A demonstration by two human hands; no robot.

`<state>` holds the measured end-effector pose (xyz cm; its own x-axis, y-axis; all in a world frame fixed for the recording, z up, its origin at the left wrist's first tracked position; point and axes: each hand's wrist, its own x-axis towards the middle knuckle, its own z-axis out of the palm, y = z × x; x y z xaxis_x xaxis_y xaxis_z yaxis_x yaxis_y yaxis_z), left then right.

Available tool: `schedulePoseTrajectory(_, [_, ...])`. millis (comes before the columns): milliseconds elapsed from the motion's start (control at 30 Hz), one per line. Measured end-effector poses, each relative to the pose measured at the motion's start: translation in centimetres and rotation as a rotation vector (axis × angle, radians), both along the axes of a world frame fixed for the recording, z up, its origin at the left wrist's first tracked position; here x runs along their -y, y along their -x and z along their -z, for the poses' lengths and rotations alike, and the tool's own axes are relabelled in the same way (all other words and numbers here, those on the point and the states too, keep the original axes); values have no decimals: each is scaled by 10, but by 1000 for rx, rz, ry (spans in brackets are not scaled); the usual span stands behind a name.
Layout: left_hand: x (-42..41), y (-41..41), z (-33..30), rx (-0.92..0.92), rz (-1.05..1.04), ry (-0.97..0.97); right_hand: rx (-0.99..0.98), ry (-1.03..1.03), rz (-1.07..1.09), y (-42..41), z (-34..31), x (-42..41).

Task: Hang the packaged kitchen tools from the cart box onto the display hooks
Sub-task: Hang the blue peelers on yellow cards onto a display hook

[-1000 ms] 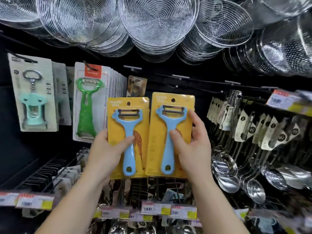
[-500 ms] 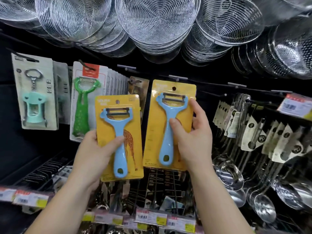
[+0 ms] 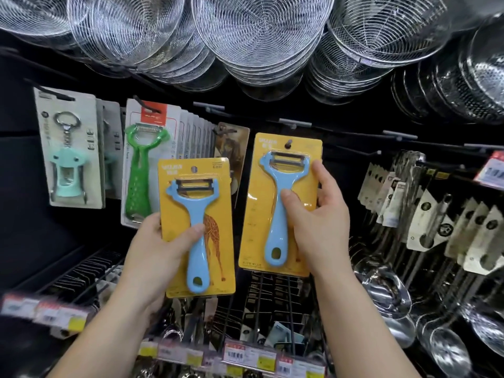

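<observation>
The yellow-carded blue peeler in my right hand stands upright, long axis vertical, its hang hole right at a display hook tip; whether the hook is already through, I cannot tell. My right thumb presses the handle, fingers wrapped behind the card edge. My left hand grips a second peeler card lower and nearer me, thumb across its handle. Beyond hang a green peeler, a corkscrew pack and wire skimmers.

Peelers in hand: light blue, black blades
Their cards: yellow, brown-spotted giraffe print
Hanging peeler: green, dotted handle
Corkscrew: mint green
Strainers: silver wire spirals
Display wall: black
</observation>
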<state>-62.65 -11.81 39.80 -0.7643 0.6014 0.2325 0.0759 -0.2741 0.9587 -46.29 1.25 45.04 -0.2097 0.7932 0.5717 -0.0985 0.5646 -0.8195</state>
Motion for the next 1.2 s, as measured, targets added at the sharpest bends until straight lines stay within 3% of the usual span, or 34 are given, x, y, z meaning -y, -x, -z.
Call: schedulePoseTrajectory(1200, [-40,10,-1,45,1,45,222,-12,124,89,-9,-157])
